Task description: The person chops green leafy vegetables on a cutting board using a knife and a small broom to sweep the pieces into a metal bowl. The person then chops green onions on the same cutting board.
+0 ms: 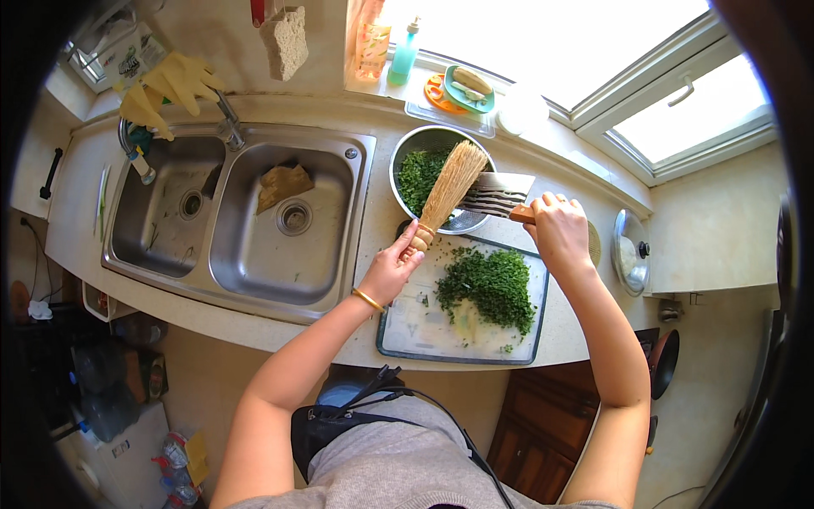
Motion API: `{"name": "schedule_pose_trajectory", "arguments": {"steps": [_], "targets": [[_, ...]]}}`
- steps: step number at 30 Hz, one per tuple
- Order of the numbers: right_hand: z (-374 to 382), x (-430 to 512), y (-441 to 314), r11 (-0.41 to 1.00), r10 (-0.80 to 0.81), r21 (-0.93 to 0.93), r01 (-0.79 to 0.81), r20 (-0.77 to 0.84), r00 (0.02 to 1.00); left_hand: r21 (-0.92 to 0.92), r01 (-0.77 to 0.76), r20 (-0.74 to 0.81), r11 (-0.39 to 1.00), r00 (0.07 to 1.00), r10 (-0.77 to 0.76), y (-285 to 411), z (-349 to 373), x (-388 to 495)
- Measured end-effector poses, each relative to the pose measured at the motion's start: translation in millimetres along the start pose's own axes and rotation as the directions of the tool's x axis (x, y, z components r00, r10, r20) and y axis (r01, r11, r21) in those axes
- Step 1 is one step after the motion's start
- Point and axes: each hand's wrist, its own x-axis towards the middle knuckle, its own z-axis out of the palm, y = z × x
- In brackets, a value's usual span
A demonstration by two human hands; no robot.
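My left hand (395,266) grips the bound handle of a straw whisk brush (455,181), its bristles fanning up over a metal bowl (395,191). In my right hand (561,226) is the wooden handle of a cleaver (499,193). The wide blade is held over the bowl's right side, partly behind the bristles, and dark wavy bands show on it. Chopped greens (420,175) lie inside the bowl. Below both hands, a heap of finely chopped greens (493,286) rests on a pale cutting board (413,337) with a dark rim.
Left of the board is a double-basin steel sink (286,248) with a faucet (230,124) and a brown piece (283,184) in one basin. Yellow rubber gloves (181,83) hang behind it. A soap pump bottle (402,54) and a green dish (469,89) stand on the windowsill. A glass lid (626,251) leans at right.
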Motion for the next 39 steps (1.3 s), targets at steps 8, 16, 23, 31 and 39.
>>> {"name": "schedule_pose_trajectory", "arguments": {"steps": [8, 16, 23, 31, 39], "targets": [[-8.0, -14.7, 0.1, 0.999, 0.027, 0.026, -0.025, -0.091, 0.996, -0.046, -0.196, 0.037, 0.98, 0.98, 0.197, 1.7, 25.0, -16.0], [-14.8, -50.6, 7.1, 0.992, 0.098, 0.095, -0.088, -0.109, 0.989, 0.031, -0.076, -0.094, 0.997, 0.992, 0.079, 1.9, -6.3, -13.8], [-18.4, -81.4, 8.5, 0.976, 0.167, 0.169, -0.134, -0.198, 0.966, 0.32, -0.198, -0.087, 0.927, 0.968, 0.237, -23.0, -13.4, -9.5], [3.3, -120.2, 7.1, 0.916, 0.345, 0.276, -0.292, -0.165, 0.924, 0.19, -0.143, -0.102, 0.971, 0.981, 0.165, 24.1, -6.3, -28.2], [20.2, -153.4, -14.8, 0.761, 0.509, 0.538, -0.364, -0.147, 0.848, 0.347, -0.201, -0.071, 0.916, 0.968, 0.24, 16.5, -9.3, -22.4]]}}
